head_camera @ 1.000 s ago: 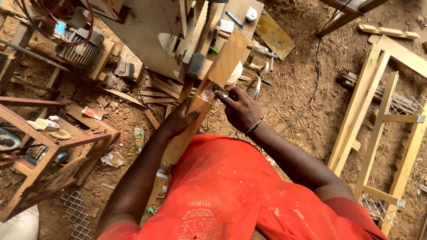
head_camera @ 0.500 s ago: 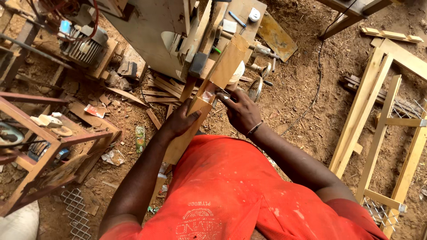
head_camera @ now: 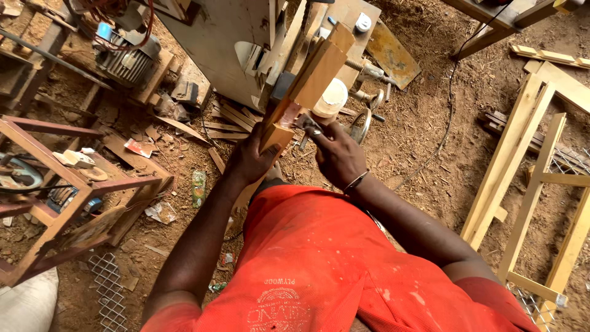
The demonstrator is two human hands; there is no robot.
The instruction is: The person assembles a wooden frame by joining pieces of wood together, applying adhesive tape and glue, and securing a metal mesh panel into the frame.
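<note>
Seen from above, a person in an orange-red short-sleeved shirt [head_camera: 307,270] stands on a sawdust-strewn dirt floor [head_camera: 430,123] in a workshop. To the right lies a pale wooden frame of long rails and crosspieces [head_camera: 528,184]; to the left stands a rust-red metal frame stand [head_camera: 67,197], and beyond it, at top left, a grey electric motor [head_camera: 126,58]. Straight ahead is a grey sheet-metal machine table [head_camera: 215,43]. Leaning up from near the person's waist toward that table is a long squared length of light brown timber [head_camera: 319,67], tilted so its far end rests at the machine. The left hand [head_camera: 249,161] is wrapped around the near part of this timber, fingers curled closed on its side, thumb toward the top. The right hand [head_camera: 338,154], with a thin metal bangle [head_camera: 355,182] at the wrist, is closed around a small dark metal tool [head_camera: 309,125], its tip pressed against the timber just above the left hand, where a reddish patch shows on the wood. Just beyond the right hand's knuckles stands a small white plastic bottle [head_camera: 330,98], close beside the timber; whether it touches cannot be told. Small offcuts lie scattered on the floor below the machine.
</note>
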